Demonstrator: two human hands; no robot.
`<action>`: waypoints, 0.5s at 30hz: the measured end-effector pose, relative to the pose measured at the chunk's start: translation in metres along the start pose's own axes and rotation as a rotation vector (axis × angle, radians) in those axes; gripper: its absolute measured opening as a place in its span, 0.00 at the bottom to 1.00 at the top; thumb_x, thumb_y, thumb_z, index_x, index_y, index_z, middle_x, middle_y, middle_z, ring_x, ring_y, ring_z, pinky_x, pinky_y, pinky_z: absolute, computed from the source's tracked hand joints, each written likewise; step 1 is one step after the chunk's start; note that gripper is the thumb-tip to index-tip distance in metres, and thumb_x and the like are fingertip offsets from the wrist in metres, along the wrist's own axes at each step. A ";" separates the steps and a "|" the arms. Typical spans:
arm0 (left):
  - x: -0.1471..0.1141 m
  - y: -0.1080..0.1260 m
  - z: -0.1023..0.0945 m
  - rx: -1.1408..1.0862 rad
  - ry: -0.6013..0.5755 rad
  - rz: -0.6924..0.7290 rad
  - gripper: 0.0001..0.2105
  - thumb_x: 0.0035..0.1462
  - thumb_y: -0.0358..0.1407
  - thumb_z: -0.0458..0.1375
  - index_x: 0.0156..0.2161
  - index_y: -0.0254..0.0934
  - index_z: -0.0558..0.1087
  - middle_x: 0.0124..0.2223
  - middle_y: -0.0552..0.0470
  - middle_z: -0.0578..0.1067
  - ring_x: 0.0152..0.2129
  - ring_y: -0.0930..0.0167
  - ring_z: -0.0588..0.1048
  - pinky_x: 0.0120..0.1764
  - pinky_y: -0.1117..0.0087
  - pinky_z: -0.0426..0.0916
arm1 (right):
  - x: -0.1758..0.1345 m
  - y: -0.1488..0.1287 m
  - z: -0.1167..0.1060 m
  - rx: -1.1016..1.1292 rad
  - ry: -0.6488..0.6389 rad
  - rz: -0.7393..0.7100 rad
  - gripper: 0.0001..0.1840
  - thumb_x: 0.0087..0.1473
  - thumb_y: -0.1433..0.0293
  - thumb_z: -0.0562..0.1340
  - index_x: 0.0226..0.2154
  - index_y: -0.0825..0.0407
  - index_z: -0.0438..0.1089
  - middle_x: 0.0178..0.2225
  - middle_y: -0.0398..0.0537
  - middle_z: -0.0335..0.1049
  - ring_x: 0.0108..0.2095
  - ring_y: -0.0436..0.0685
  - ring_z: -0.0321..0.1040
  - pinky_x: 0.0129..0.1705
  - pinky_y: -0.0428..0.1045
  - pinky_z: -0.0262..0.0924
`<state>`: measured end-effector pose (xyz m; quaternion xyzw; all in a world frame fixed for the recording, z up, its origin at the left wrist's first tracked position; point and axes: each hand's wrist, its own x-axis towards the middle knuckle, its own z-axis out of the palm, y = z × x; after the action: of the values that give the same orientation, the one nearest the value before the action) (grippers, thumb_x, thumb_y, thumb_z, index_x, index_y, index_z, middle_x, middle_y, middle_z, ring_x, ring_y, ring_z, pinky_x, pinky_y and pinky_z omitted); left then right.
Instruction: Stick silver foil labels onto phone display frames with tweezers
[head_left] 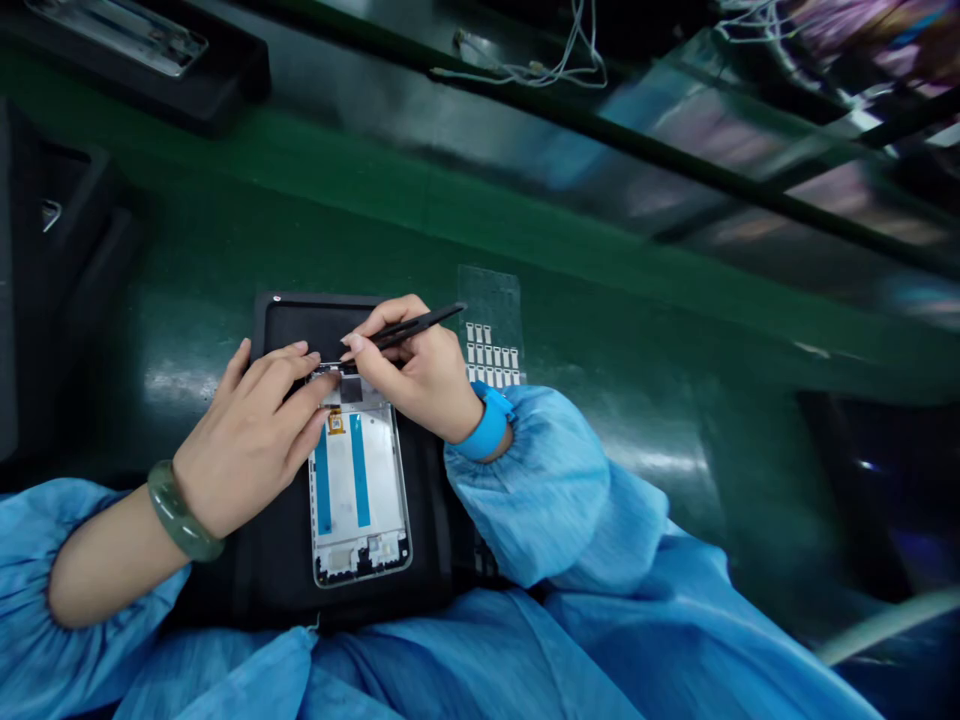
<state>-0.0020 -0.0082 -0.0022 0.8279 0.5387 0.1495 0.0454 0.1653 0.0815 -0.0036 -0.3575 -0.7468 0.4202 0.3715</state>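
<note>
A phone frame (381, 470) with two blue strips and a small orange flex piece (336, 420) lies face up in a black tray (300, 320). My right hand (420, 360) is closed around black tweezers (424, 322), their tips at the top end of the frame. Fingers partly cover those tips, so I cannot make out whether they grip a part. My left hand (259, 430) lies over the frame's upper left edge, fingers stretched out, fingertips touching its top near the tweezers.
Right of the tray lies a clear sheet (491, 295) with rows of small white-and-grey pieces (487, 356). Black trays (217, 90) stand at the upper left, one holding another phone frame (142, 35). White cables (555, 70) hang over the rail behind the green bench mat (600, 340).
</note>
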 end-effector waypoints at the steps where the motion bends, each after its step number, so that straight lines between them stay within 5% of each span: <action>1: 0.000 0.000 0.000 -0.002 0.001 0.002 0.15 0.60 0.33 0.48 0.52 0.35 0.65 0.51 0.41 0.68 0.53 0.60 0.64 0.55 0.46 0.57 | 0.000 0.000 0.000 -0.001 0.001 0.003 0.06 0.52 0.69 0.59 0.30 0.53 0.60 0.29 0.41 0.64 0.26 0.45 0.67 0.28 0.42 0.65; 15: -0.001 0.000 -0.001 -0.019 -0.012 -0.006 0.15 0.60 0.34 0.48 0.51 0.35 0.65 0.50 0.41 0.68 0.53 0.60 0.64 0.54 0.46 0.58 | -0.002 0.002 -0.001 -0.006 -0.004 0.012 0.06 0.53 0.68 0.59 0.31 0.53 0.60 0.29 0.42 0.65 0.25 0.45 0.67 0.26 0.42 0.65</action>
<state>-0.0022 -0.0093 -0.0017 0.8266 0.5396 0.1495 0.0568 0.1678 0.0807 -0.0054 -0.3620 -0.7467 0.4209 0.3663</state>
